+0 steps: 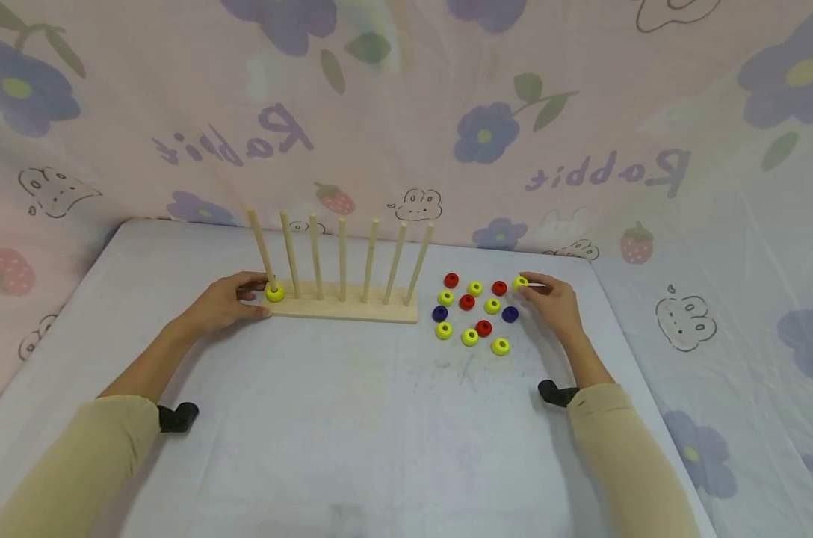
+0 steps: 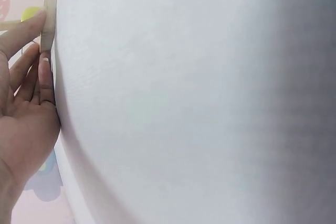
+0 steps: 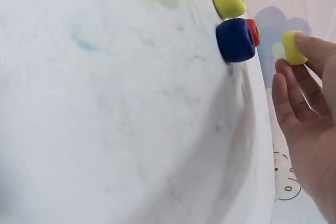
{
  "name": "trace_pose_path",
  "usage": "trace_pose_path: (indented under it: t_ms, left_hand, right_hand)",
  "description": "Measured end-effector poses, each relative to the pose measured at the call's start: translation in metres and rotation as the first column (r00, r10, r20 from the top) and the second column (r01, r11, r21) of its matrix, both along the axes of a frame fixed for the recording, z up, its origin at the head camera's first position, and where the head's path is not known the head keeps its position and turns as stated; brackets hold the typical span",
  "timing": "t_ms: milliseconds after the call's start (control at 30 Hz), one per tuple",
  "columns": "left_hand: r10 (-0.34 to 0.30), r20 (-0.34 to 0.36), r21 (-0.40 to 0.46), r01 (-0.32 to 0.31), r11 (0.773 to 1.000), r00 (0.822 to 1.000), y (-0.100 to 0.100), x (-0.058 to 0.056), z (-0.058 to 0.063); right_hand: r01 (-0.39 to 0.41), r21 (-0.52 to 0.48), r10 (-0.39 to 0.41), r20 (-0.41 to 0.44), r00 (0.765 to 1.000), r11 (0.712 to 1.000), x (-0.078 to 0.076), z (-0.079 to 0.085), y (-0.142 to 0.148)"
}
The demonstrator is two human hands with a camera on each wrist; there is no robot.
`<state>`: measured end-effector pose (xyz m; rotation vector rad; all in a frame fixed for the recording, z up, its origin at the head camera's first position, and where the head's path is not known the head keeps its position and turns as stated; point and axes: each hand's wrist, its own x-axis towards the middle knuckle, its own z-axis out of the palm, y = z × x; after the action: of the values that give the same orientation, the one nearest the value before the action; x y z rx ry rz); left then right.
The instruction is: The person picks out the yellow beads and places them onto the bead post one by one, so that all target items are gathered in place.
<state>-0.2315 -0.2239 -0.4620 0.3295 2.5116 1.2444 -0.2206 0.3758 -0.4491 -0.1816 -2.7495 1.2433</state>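
Note:
A wooden peg rack (image 1: 342,308) with several upright pegs stands on the table. One yellow bead (image 1: 275,293) sits low around its leftmost peg. My left hand (image 1: 226,302) holds the left end of the rack's base, thumb at the front and fingers behind; the left wrist view shows this hand (image 2: 26,93) close up at the base's end (image 2: 48,35). On the right, my right hand (image 1: 551,299) pinches a yellow bead (image 1: 520,283) between thumb and fingers. Seen from the right wrist, that bead (image 3: 294,48) is raised clear of the table.
Loose beads lie right of the rack: several yellow, such as one bead (image 1: 501,346), several red, such as one bead (image 1: 467,302), and two dark blue, one a blue bead (image 1: 440,314) at the left. A patterned cloth (image 1: 406,112) hangs behind the white table (image 1: 353,433).

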Motion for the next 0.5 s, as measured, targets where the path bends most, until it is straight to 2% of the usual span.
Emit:
trace_pose_path:
  t_ms: [500]
  left_hand:
    - [-0.012, 0.000, -0.003, 0.012, 1.000, 1.000, 0.000, -0.001, 0.000]
  right_hand:
    - [-0.051, 0.059, 0.058, -0.127, 0.990, 0.997, -0.002, 0.029, -0.016]
